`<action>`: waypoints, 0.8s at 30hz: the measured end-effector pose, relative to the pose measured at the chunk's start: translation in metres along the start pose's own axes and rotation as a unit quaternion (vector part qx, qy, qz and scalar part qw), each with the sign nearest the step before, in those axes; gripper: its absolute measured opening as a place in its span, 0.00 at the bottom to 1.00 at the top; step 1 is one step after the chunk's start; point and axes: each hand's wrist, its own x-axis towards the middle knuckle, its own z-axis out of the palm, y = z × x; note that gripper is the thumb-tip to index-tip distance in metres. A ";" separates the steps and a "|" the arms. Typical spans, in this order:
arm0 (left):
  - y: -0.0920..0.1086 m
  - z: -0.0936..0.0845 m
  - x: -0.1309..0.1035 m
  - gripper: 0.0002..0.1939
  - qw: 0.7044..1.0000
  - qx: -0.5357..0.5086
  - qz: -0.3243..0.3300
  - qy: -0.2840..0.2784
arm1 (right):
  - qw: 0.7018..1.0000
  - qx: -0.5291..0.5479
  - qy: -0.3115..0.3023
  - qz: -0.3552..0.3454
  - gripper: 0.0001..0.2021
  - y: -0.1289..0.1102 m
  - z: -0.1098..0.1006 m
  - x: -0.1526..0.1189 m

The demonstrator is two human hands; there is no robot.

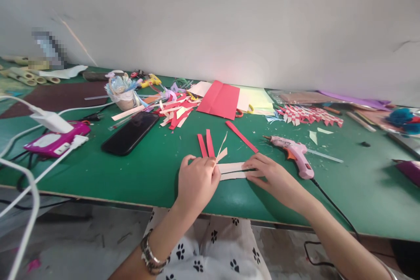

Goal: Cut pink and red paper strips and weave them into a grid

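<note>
My left hand (198,180) is closed around paper strips, red ones sticking out at the top and pale pink ones at its right side. Two pale pink paper strips (232,167) run sideways, one above the other with a narrow gap, from my left hand to my right. At their right ends, the fingers of my right hand (274,179) grip the strips. Just above the left knuckles two red paper strips (210,142) point away from me. A single red strip (242,136) lies apart, beyond my right fingers.
Right of my hands lies a pink glue gun (297,153) with its cord trailing off the table edge. A black phone (130,133) and a purple power strip (59,140) with white cables are at left. Behind are red card (219,99), loose paper strips (177,111) and woven paper (310,115).
</note>
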 end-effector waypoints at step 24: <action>-0.008 -0.006 0.005 0.11 0.956 -0.266 -0.047 -0.113 | 0.971 0.237 0.019 -0.024 0.13 -0.039 -0.013 0.051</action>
